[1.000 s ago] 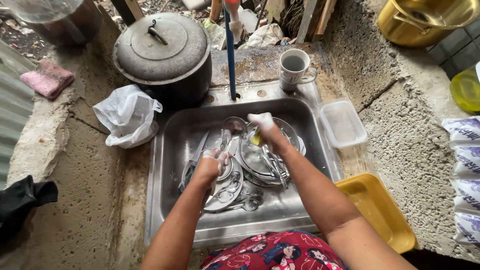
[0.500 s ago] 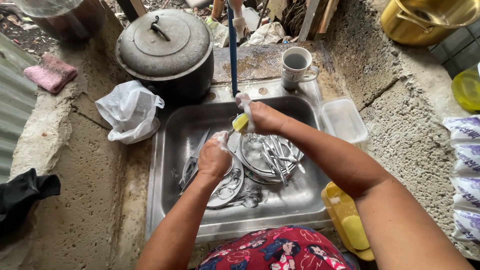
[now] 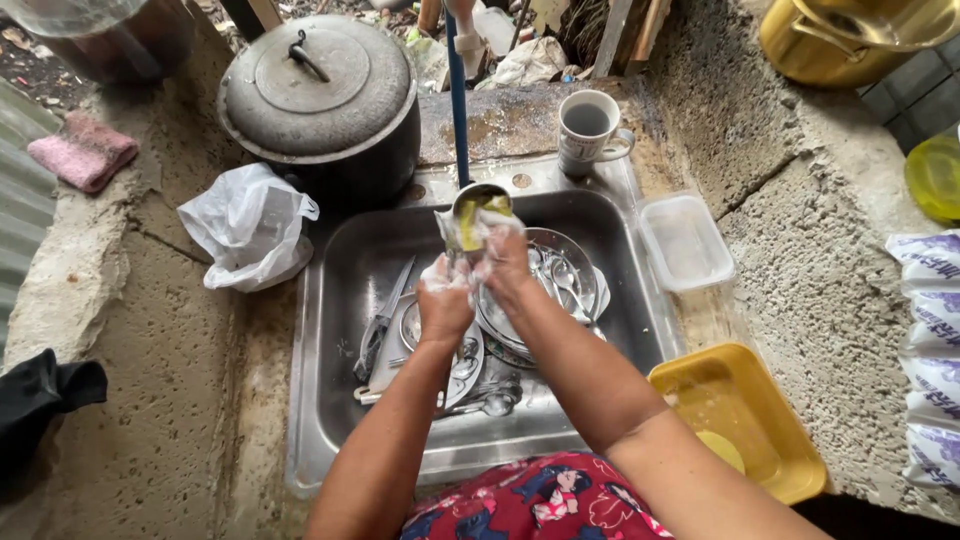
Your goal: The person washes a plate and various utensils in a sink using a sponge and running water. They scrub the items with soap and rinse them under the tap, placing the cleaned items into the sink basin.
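Observation:
Over the steel sink [image 3: 335, 300], both my hands are soapy and meet at a small metal cup [image 3: 480, 200]. My left hand [image 3: 445, 300] grips the cup from below. My right hand [image 3: 508, 265] presses a yellow sponge [image 3: 470, 222] into the cup's mouth. Under my hands lie stacked metal plates and bowls [image 3: 565, 275], a knife [image 3: 385, 318] and loose spoons [image 3: 490, 402]. The cup sits just below a blue water pipe [image 3: 457, 90].
A big lidded pot [image 3: 320, 95] and a white plastic bag [image 3: 250, 225] stand left of the sink. A white mug [image 3: 588, 125] is behind it. A clear plastic container [image 3: 685, 240] and a yellow tub [image 3: 740, 410] sit to the right on rough concrete.
My hands have risen from the plates towards the pipe. The right hand with the sponge now works inside a metal cup that my left hand has lifted.

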